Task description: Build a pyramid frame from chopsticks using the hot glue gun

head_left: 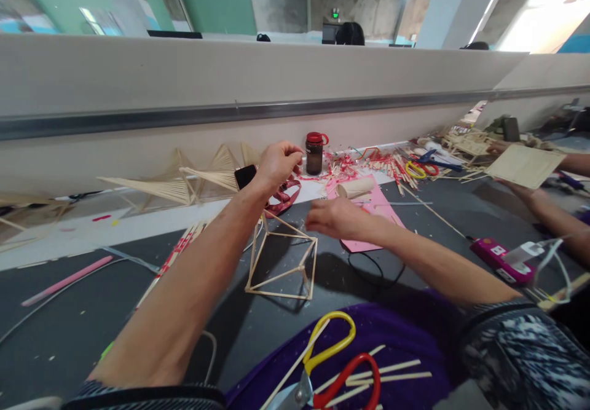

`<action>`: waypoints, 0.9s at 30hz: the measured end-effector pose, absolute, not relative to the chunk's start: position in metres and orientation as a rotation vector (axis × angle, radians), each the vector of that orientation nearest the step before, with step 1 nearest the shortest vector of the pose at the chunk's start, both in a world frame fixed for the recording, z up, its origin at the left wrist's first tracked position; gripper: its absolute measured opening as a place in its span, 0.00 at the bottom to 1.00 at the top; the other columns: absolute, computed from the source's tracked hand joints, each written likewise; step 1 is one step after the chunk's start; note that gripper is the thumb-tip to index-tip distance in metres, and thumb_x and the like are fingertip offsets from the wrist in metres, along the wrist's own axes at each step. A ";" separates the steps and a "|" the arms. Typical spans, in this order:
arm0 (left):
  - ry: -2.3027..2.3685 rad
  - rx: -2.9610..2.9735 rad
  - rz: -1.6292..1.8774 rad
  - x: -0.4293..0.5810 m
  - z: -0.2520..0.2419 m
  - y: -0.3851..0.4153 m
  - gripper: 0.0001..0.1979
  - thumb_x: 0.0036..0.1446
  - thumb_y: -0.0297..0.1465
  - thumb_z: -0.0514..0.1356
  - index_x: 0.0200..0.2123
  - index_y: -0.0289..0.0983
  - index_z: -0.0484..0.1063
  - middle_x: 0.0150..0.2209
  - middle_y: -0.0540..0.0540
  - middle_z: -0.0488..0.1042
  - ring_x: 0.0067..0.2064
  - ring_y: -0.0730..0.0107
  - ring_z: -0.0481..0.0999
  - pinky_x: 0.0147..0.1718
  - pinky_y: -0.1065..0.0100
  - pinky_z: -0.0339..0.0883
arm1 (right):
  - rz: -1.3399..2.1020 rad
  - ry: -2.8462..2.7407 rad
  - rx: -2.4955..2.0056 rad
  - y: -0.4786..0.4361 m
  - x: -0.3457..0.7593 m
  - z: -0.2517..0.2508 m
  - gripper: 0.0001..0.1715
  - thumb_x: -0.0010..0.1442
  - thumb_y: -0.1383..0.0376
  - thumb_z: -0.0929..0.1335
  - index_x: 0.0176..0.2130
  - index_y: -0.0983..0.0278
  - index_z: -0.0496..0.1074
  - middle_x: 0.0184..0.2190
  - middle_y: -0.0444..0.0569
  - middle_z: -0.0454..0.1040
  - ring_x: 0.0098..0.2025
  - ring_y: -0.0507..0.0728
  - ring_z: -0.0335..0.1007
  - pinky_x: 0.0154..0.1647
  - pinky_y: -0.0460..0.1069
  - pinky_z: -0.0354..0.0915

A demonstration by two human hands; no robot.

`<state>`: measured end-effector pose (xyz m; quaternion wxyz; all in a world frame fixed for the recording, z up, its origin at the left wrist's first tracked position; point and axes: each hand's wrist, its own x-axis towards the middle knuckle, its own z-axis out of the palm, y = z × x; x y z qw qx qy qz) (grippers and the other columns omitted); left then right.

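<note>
"Frame (282,276) first: where is it?"

"On the dark table (115,324), between the forearms. It's thin pale sticks joined at the corners, and most of it is open air."

"And the fingers?"

"The left hand (282,163) is raised beyond it, fingers curled loosely toward the thumb. The right hand (338,218) is near the frame's far right corner, its fingertips bunched together."

"Holding anything?"

"I can't tell for either; a thin stick could be lost at that size."

"What about containers?"

"One bottle (314,155) with a red lid (316,137), upright by the partition (184,72). It's dark, so I can't make out what's inside. A cardboard tube (357,187) lies on the pink paper (389,214), past the right hand."

"Anything nearer the person?"

"Scissors (303,390) with a yellow and a red handle, on purple cloth (405,324) among loose sticks (396,377)."

"Far right?"

"Another person's hands, with a pale board (525,165)."
</note>
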<state>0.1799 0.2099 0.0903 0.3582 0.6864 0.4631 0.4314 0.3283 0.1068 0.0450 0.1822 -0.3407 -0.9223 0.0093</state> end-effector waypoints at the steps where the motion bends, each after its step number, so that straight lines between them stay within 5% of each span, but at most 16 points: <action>1: 1.185 1.772 1.127 0.178 0.091 0.210 0.03 0.51 0.26 0.58 0.31 0.35 0.70 0.24 0.51 0.70 0.20 0.77 0.70 0.15 0.77 0.59 | 0.094 -2.504 -0.969 0.113 0.333 0.048 0.10 0.60 0.66 0.65 0.33 0.66 0.75 0.30 0.48 0.73 0.30 0.50 0.66 0.31 0.45 0.57; 7: 1.164 1.756 1.134 0.167 0.091 0.205 0.03 0.50 0.26 0.57 0.31 0.34 0.70 0.25 0.50 0.70 0.19 0.78 0.69 0.13 0.78 0.56 | 0.390 -1.955 -1.362 0.166 0.370 0.053 0.15 0.58 0.60 0.65 0.32 0.68 0.76 0.20 0.44 0.71 0.22 0.48 0.64 0.24 0.43 0.56; 11: 1.186 1.744 1.085 0.163 0.092 0.203 0.10 0.51 0.24 0.54 0.37 0.33 0.71 0.29 0.46 0.73 0.22 0.77 0.70 0.14 0.77 0.57 | 0.198 -2.036 -1.706 0.200 0.383 0.033 0.20 0.60 0.59 0.62 0.32 0.70 0.76 0.24 0.49 0.75 0.25 0.50 0.68 0.24 0.43 0.56; 14: 1.228 1.860 1.069 0.157 0.092 0.204 0.21 0.51 0.22 0.51 0.48 0.34 0.70 0.41 0.42 0.75 0.31 0.72 0.75 0.19 0.76 0.63 | 0.189 -2.164 -1.735 0.212 0.382 0.015 0.15 0.58 0.64 0.64 0.36 0.70 0.77 0.30 0.51 0.77 0.31 0.53 0.71 0.29 0.44 0.58; 19: 1.151 2.186 1.017 0.146 0.094 0.201 0.24 0.49 0.22 0.54 0.51 0.39 0.71 0.50 0.46 0.74 0.48 0.67 0.73 0.42 0.68 0.69 | 0.313 -2.533 -1.610 0.194 0.364 -0.009 0.18 0.50 0.69 0.68 0.42 0.61 0.77 0.42 0.49 0.77 0.40 0.54 0.71 0.38 0.44 0.60; 23: 1.155 2.200 0.954 0.152 0.096 0.196 0.21 0.51 0.28 0.56 0.49 0.40 0.73 0.50 0.47 0.75 0.43 0.67 0.75 0.44 0.65 0.69 | 0.486 -2.742 -1.554 0.175 0.343 -0.023 0.08 0.44 0.70 0.70 0.28 0.61 0.79 0.28 0.45 0.78 0.31 0.53 0.72 0.31 0.43 0.60; 27: 1.216 2.175 0.971 0.160 0.095 0.193 0.20 0.50 0.28 0.58 0.49 0.38 0.73 0.47 0.44 0.76 0.43 0.67 0.75 0.42 0.66 0.69 | 0.411 -2.604 -1.627 0.187 0.339 -0.020 0.18 0.46 0.69 0.69 0.40 0.63 0.77 0.39 0.52 0.78 0.38 0.58 0.72 0.35 0.46 0.61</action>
